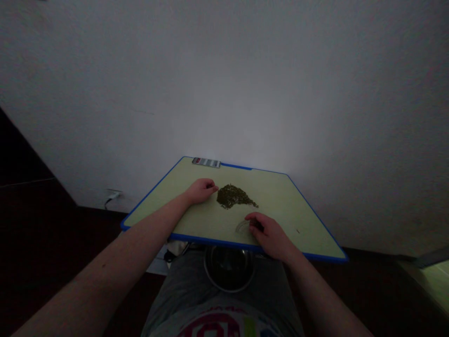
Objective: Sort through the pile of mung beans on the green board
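Nearest, over the person's lap (178,285), a round bowl (226,282) sits partly beneath the near blue edge (213,241) of the surface (273,196); its inside is too dark to tell the contents. Just past that edge, the right hand (268,233) is half curled, thumb and forefinger a little apart at a clear curved piece (241,227); whether it grips or only touches this cannot be told. To its right lies a small dark sliver (298,231), with the widest stretch of pale top between pile and right edge. Farther in, near the middle, small greenish grains (231,195) spread in a pile tapering right. The left hand (201,191), fingers curled and tips close together, is at the pile's left side; whether it pinches a grain cannot be told. A phone-like slab (206,162) lies along the far edge at left, just before the wall (245,84).
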A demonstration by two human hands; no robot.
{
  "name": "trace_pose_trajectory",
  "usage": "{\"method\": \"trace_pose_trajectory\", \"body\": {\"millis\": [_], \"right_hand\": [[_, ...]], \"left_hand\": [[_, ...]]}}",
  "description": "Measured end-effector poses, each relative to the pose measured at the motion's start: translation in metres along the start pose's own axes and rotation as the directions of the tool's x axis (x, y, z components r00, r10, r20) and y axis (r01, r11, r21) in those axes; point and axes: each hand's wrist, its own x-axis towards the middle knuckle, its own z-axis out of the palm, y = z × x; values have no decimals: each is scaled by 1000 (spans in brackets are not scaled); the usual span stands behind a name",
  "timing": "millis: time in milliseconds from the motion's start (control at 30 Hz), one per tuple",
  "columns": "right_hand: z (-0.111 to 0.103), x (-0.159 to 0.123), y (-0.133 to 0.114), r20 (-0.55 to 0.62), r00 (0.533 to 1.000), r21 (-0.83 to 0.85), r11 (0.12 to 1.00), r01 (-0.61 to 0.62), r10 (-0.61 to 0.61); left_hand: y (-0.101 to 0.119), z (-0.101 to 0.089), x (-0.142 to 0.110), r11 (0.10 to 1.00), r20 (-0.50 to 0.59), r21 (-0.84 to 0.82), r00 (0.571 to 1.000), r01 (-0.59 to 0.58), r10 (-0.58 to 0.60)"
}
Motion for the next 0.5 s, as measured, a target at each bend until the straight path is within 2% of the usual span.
{"method": "trace_pose_trajectory", "body": {"millis": [200, 333, 500], "right_hand": [[-2, 14, 15, -190, 980, -165, 982, -86, 54], [2, 35, 18, -245, 968, -270, 955, -125, 58], [8, 60, 18, -250, 967, -337, 933, -129, 43]], "left_hand": [[0, 0, 0, 1000, -8, -6, 1000, -4, 4], [0, -1, 0, 1000, -5, -14, 1000, 2, -2], [2, -1, -1, 1000, -7, -24, 1000, 18, -18]]}}
